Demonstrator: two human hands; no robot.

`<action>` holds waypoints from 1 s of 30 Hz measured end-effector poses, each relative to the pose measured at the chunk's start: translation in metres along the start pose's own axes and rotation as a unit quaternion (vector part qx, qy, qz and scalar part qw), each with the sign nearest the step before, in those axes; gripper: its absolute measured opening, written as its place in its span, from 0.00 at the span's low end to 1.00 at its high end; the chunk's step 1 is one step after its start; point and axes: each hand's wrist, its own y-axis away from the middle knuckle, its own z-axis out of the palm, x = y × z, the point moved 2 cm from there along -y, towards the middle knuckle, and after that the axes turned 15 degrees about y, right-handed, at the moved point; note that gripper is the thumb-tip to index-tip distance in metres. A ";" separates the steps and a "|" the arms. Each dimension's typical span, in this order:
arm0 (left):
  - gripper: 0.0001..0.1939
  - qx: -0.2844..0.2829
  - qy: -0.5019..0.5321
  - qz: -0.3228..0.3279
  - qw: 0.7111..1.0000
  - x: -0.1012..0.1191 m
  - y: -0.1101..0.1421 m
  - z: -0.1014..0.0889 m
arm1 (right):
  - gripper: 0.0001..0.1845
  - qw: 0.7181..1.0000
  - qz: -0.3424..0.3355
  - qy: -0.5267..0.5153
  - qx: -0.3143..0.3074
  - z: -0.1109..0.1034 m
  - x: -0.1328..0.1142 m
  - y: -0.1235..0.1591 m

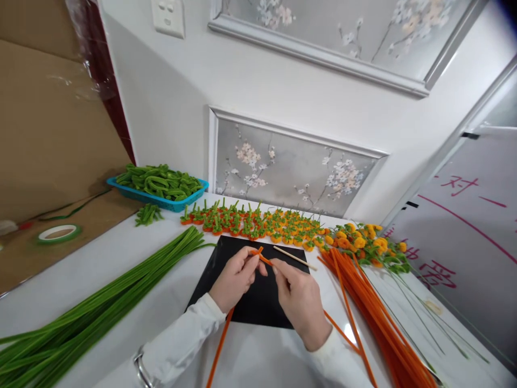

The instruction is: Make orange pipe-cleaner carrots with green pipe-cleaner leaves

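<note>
Over a black mat [218,275], my left hand [234,280] pinches an orange pipe cleaner [260,257] near its bent end. Its long tail runs down under my left wrist towards the table's front edge. My right hand [301,302] is closed on the same pipe cleaner from the right, thumb and forefinger meeting it just beside my left fingers. A thin wooden stick [294,258] lies on the mat just beyond my right fingertips, untouched.
A bundle of green pipe cleaners [100,307] lies at left, a bundle of orange ones [371,318] at right. Several small orange-and-green finished pieces [250,221] line the back, with yellow flower stems [363,242] beside. A blue tray [161,200] holds green pieces. Green tape roll [58,233] far left.
</note>
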 end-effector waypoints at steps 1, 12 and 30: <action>0.12 0.002 -0.017 0.008 1.000 0.000 0.000 0.000 | 0.16 1.000 -0.001 0.003 -0.001 0.000 0.000 0.000; 0.15 -0.038 -0.060 0.027 0.997 0.005 0.004 0.009 | 0.13 0.953 0.031 -0.299 -0.038 0.003 0.001 -0.006; 0.11 -0.016 0.157 -0.157 0.975 0.000 0.006 0.011 | 0.17 0.971 -0.099 -0.198 0.087 0.005 -0.003 0.003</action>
